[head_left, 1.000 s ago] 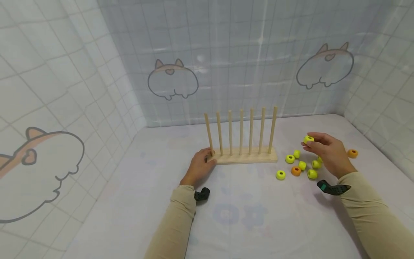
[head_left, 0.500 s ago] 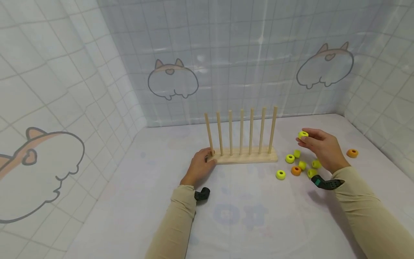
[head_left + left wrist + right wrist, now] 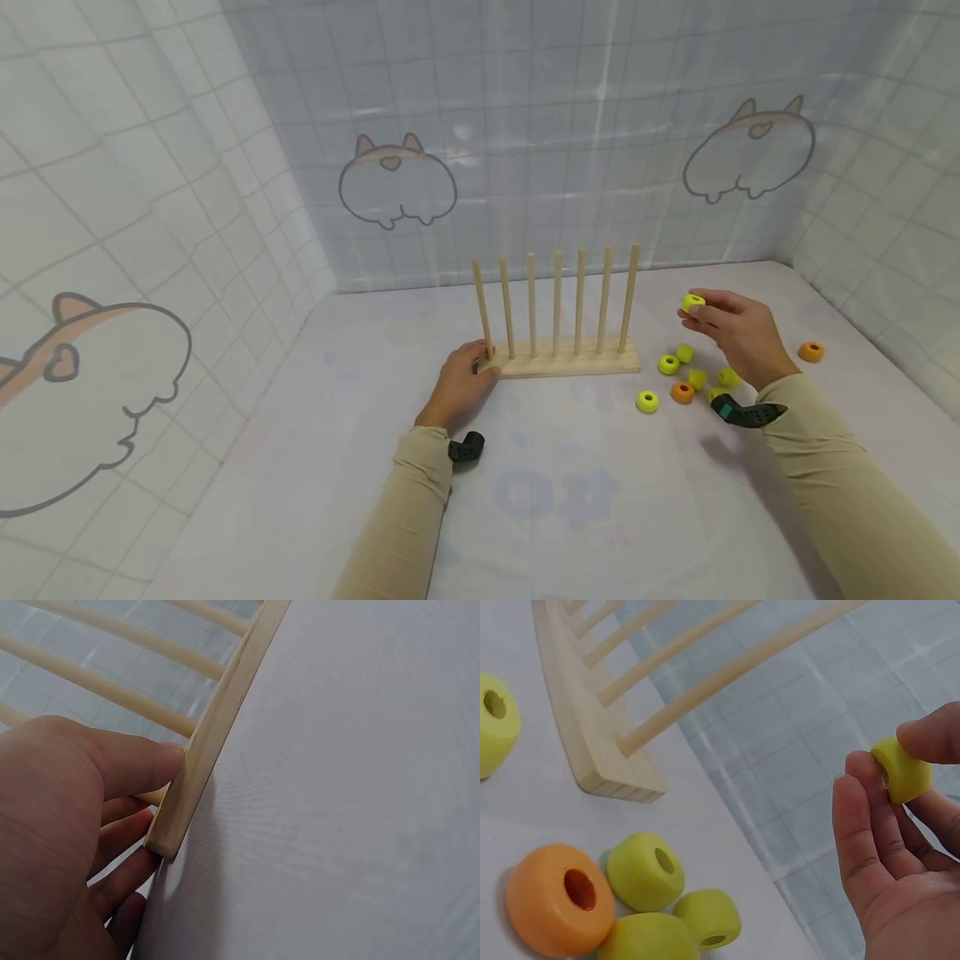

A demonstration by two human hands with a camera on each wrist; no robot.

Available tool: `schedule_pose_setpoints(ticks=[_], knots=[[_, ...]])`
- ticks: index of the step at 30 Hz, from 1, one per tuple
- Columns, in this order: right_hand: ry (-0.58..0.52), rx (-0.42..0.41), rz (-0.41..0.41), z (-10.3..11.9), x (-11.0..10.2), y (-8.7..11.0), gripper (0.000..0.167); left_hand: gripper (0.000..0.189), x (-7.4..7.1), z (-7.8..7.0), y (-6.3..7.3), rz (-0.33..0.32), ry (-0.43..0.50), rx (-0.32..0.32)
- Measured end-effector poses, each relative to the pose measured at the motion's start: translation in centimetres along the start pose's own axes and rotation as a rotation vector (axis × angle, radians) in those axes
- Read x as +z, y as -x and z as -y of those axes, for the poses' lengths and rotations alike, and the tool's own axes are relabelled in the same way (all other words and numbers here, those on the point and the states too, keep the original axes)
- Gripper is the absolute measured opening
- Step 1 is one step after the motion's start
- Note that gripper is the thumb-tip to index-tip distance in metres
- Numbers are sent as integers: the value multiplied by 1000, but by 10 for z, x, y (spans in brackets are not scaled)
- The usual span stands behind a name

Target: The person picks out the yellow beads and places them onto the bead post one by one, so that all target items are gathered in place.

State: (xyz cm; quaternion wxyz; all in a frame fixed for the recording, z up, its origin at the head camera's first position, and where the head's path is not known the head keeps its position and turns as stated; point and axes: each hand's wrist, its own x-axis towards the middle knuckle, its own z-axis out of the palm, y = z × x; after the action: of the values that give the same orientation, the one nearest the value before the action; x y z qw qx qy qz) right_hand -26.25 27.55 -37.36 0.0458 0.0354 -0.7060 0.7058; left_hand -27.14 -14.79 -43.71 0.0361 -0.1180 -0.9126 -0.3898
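A wooden rack [image 3: 564, 364] with several upright pegs stands on the table, its pegs bare. My left hand [image 3: 459, 385] grips the rack's left end, thumb [image 3: 142, 763] on the front edge of the base and fingers round behind the end. To the right of the rack, my right hand [image 3: 738, 332] holds a yellow bead [image 3: 693, 303] raised above the table. In the right wrist view the yellow bead [image 3: 904, 771] is pinched between thumb and fingers, its hole turned to the side.
Below my right hand lie several loose yellow beads [image 3: 647, 402] and an orange bead [image 3: 682, 392]. Another orange bead [image 3: 812, 352] sits apart at the far right. Tiled-pattern sheeting [image 3: 525, 150] rises behind and at both sides of the table.
My right hand has moved left and slightly up with the yellow bead, towards the rack. The left hand keeps its grip on the rack's end.
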Motion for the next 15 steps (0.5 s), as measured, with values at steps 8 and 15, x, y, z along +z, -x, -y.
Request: schedule_pose_setpoints(ticks=[8, 15], knots=[[-44, -24, -4, 5, 1, -1, 53, 48, 0, 0, -1, -3, -4, 4], [-82, -57, 6, 6, 5, -5, 48, 50, 1, -1, 0, -8, 2, -9]])
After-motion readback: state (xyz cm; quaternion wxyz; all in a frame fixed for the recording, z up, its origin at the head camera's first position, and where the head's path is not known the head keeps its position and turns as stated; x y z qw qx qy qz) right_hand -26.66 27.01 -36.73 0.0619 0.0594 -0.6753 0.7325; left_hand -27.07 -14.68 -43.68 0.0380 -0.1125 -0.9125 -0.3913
